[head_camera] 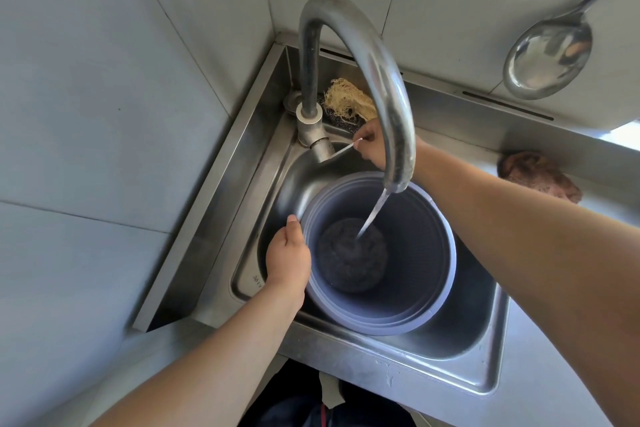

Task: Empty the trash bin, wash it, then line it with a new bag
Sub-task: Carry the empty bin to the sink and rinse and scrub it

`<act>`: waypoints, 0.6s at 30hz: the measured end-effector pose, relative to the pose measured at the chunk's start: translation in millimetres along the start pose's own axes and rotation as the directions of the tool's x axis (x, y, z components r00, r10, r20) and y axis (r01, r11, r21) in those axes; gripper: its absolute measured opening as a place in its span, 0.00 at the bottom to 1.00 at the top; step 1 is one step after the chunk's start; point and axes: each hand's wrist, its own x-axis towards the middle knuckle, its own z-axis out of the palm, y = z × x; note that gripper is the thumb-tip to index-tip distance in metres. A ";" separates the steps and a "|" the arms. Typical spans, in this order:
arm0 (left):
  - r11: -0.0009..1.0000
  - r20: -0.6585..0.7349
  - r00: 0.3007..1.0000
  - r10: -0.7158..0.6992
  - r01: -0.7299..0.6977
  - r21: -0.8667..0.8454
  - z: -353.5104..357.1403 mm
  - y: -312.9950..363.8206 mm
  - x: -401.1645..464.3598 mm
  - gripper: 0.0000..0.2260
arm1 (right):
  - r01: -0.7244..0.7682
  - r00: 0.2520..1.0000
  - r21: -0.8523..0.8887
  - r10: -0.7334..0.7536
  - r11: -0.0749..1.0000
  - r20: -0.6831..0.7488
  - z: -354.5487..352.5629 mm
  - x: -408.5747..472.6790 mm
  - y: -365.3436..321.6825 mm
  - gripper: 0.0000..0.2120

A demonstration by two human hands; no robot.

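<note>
indoors, left grip (287, 253) clamps bin (433, 253) in steel sink (485, 357); right grip (372, 146) pinches tap lever (343, 149).

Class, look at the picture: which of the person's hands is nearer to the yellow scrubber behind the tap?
Right. The right hand is at the tap lever, just below the yellow scrubber. The left hand grips the bin's near rim, farther away.

We see a matt lavender plastic bin (426, 288) in a brushed steel sink (485, 350), under a dull, worn metal tap (363, 45); a glossy steel ladle (547, 59) hangs beside fibrous loofah (346, 99).
</note>
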 end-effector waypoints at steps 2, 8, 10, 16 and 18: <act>1.000 -0.001 1.000 -0.003 0.003 -0.004 0.0 0.7 -0.4 0.23 | -0.008 0.999 0.042 0.009 0.999 -0.035 -7.1 -1.3 -8.2 0.10; 1.000 -0.003 1.000 0.006 -0.006 0.001 -0.4 1.0 -0.5 0.23 | -0.038 0.992 0.113 0.051 0.993 -0.115 -8.6 -1.5 -8.7 0.09; 1.000 -0.007 1.000 0.024 -0.024 0.013 -0.5 1.3 -0.1 0.24 | -0.059 0.993 0.176 0.075 0.983 -0.090 -12.6 -12.8 -12.8 0.02; 1.000 0.066 0.998 0.000 -0.001 0.019 -5.5 1.7 4.6 0.22 | -0.166 0.973 0.185 0.192 0.969 -0.131 -12.1 -78.6 12.8 0.13; 0.999 0.102 0.994 -0.025 0.021 0.042 -9.2 2.7 8.4 0.20 | -0.221 0.943 0.081 0.234 0.972 -0.236 -10.2 -118.1 31.4 0.11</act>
